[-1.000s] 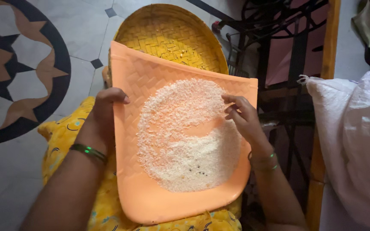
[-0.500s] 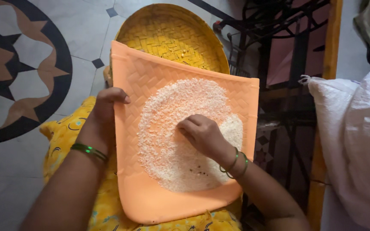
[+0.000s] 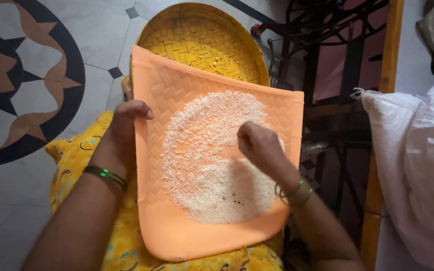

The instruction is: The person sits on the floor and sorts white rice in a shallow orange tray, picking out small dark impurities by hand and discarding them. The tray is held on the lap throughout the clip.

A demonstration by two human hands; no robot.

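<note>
Our right hand [image 3: 258,145] has swept back from mid-tray toward the right edge, fingers curled loosely into the rice [image 3: 212,155], gripping nothing firm. Our left hand [image 3: 126,123] stays clamped on the left edge of the orange tray [image 3: 177,241]. The grains lie thin, dark specks near the bottom edge.

at your 12 o'clock: round yellow woven basket [image 3: 202,40] on the patterned tile floor [image 3: 21,75]. at 1–2 o'clock: black iron stand [image 3: 327,30]. at 3 o'clock: white sack [image 3: 418,165] beside a wooden post [image 3: 383,100].
</note>
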